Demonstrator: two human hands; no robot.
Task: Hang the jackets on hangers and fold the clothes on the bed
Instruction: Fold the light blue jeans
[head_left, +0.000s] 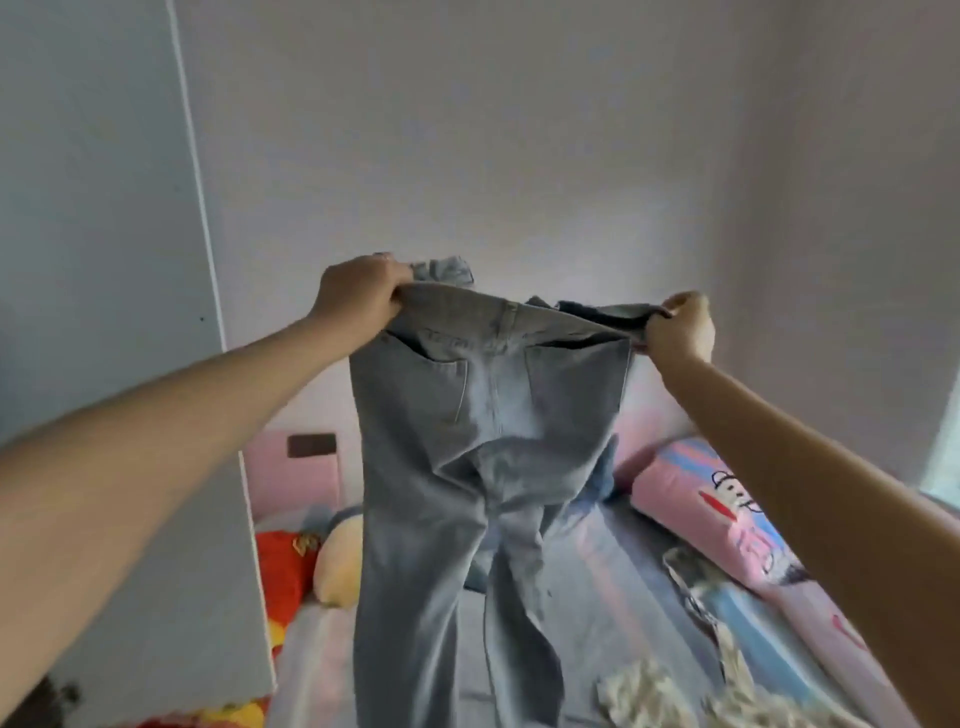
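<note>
Counted: 1 jeans; 2 hands, left hand and right hand; 1 pillow; 1 plush; 1 patterned cloth.

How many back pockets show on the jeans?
2: one pocket under the waistband near the left hand, another pocket near the right hand. Front pockets, if any, are hidden.

Bed: pale blue-and-pink striped cover
Right side: long pink cartoon-print pillow
Left side: round yellow plush toy beside red fabric cushion
Near right: crumpled cream patterned garment
</note>
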